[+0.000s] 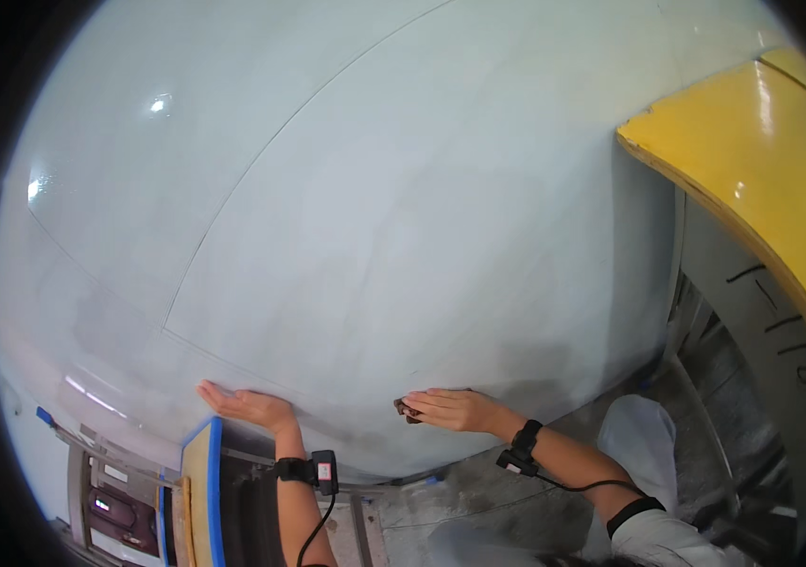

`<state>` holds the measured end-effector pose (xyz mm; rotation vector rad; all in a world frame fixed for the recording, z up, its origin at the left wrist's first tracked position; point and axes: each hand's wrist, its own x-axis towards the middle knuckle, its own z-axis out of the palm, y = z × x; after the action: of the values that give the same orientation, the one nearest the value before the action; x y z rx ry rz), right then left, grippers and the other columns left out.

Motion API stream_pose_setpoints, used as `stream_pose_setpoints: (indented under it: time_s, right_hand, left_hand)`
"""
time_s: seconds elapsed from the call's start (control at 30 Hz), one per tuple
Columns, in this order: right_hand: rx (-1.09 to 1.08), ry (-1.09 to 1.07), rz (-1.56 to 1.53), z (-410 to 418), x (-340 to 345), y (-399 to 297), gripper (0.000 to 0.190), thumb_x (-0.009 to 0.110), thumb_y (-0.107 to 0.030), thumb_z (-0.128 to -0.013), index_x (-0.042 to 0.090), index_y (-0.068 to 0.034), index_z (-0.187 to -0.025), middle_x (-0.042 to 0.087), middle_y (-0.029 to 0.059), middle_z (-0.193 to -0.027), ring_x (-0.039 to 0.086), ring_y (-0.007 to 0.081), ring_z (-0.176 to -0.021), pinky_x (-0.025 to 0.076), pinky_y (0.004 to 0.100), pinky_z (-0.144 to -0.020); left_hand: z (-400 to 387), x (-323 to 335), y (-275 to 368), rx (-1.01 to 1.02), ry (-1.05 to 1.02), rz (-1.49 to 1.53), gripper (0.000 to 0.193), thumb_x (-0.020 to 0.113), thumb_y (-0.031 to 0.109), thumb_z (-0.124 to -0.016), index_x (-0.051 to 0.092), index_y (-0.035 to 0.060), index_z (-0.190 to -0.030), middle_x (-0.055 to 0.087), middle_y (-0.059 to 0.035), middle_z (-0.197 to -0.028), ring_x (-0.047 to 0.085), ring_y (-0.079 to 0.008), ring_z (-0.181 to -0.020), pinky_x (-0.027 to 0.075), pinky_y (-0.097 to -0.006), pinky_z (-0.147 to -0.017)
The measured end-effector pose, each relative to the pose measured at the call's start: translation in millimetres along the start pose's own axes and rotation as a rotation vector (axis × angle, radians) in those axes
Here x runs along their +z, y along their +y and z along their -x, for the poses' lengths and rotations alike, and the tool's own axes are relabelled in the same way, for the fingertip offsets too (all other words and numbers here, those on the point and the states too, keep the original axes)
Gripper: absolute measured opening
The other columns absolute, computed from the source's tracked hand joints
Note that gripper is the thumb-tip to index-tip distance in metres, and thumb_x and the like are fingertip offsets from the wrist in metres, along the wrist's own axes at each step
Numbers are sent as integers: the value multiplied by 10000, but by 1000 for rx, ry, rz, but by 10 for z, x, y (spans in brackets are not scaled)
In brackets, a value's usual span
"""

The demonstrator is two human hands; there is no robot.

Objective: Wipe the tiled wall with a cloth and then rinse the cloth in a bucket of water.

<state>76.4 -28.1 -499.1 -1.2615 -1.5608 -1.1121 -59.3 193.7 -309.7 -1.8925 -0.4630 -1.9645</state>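
A large, smooth, pale grey-white curved panel [374,212] fills most of the view, with a thin dark line running in a long arc across it. Against its lower edge rests my left hand [250,407], extended and holding nothing I can see. My right hand [456,410] lies near the panel's lower part, its fingers over a small crumpled dark brown piece [407,411], possibly cloth or abrasive paper. Most of that piece is hidden by the fingers. Both wrists wear black straps with small cabled boxes.
A yellow curved panel [750,142] with a rough edge juts in at right, above a grey part [729,262] bearing handwritten marks. Blue-edged boards [203,482] stand at lower left beside a metal frame [79,482]. Grey floor [474,489] shows below.
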Motion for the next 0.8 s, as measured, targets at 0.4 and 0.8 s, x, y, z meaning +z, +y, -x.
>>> stream_pose_setpoints:
  time_s: [0.4, 0.8]
  right_hand:
    - [215, 676, 594, -1536, -1889, 1387, 457, 517, 94, -748, 596, -84, -1162, 555, 177, -1207, 555, 318, -1085, 453, 357, -900]
    - [-263, -707, -414, -916, -247, 436, 140, 444, -132, -895, 538, -43, -950, 542, 110, -990, 557, 235, -909, 458, 333, -798]
  left_hand:
    - [-35, 6, 34, -122, -24, 79, 503, 310, 104, -865, 304, -51, -1343, 197, -261, -1421, 190, -389, -1329, 161, -477, -1084]
    - [-46, -61, -67, -148, -1, 94, 485, 296, 175, -908, 311, -45, -1341, 201, -257, -1425, 185, -391, -1331, 146, -480, -1082]
